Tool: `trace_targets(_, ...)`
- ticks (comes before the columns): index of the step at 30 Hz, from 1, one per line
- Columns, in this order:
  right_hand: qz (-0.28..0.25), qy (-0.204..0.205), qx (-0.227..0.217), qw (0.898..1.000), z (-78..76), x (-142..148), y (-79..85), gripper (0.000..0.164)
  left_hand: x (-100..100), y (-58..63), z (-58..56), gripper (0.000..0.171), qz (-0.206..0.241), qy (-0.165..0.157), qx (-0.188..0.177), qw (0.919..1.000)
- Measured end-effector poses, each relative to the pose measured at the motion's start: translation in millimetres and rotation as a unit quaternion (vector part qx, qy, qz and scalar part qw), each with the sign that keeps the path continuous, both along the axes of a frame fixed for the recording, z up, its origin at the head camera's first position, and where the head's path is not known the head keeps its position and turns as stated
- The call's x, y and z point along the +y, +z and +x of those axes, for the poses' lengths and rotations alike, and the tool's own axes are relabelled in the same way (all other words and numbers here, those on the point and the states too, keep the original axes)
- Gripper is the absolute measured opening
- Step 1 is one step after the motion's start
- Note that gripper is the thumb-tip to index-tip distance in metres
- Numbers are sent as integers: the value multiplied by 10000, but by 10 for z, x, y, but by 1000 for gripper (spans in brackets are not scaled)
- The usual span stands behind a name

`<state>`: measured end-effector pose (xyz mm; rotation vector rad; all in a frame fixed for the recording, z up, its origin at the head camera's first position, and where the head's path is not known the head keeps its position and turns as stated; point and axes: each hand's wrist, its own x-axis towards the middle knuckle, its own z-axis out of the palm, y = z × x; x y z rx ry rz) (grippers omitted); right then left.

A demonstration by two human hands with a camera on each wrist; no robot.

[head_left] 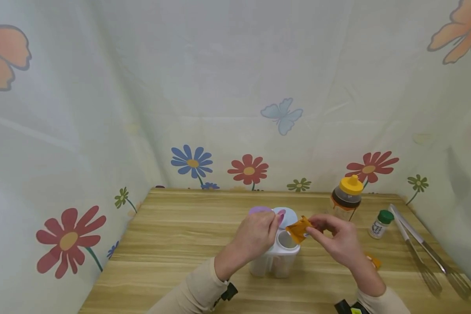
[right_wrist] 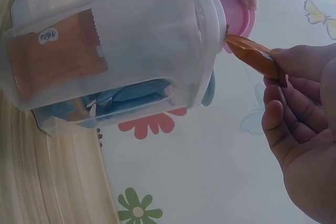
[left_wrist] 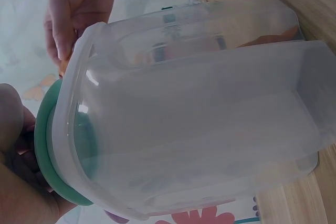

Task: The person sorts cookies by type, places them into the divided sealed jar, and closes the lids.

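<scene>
A translucent plastic storage box (head_left: 284, 264) with several compartments stands on the wooden table. Its round lids show purple (head_left: 260, 210), pale blue (head_left: 287, 213) and green (left_wrist: 48, 145). My left hand (head_left: 255, 230) pinches the raised pink lid (right_wrist: 236, 17) beside one uncovered round opening. Between thumb and fingers, my right hand (head_left: 337, 237) holds a small orange sachet (head_left: 297, 230), its lower end right at that opening's rim. Through the wall in the right wrist view, another orange sachet (right_wrist: 58, 56) lies inside one compartment and blue packets (right_wrist: 134, 98) in another.
Right of the box stand a squeeze bottle with a yellow cap (head_left: 347, 194) and a small green-capped shaker (head_left: 380, 224). Metal tongs (head_left: 415, 244) lie along the table's right side. An orange packet (head_left: 374, 261) lies by my right wrist. Flower-printed cloth hangs behind.
</scene>
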<state>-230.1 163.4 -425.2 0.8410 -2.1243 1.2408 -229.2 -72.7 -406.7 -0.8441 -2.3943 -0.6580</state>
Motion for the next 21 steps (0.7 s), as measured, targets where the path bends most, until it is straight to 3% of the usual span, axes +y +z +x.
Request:
trace_targets(14, 304, -167, 447, 9984, 14, -93, 3, 31, 14, 8, -5, 37, -47, -27, 5, 10000)
trace_targets(21, 512, 367, 1231, 9904, 2, -140, 21, 36, 4, 4, -2, 34, -70, 7, 79, 9999)
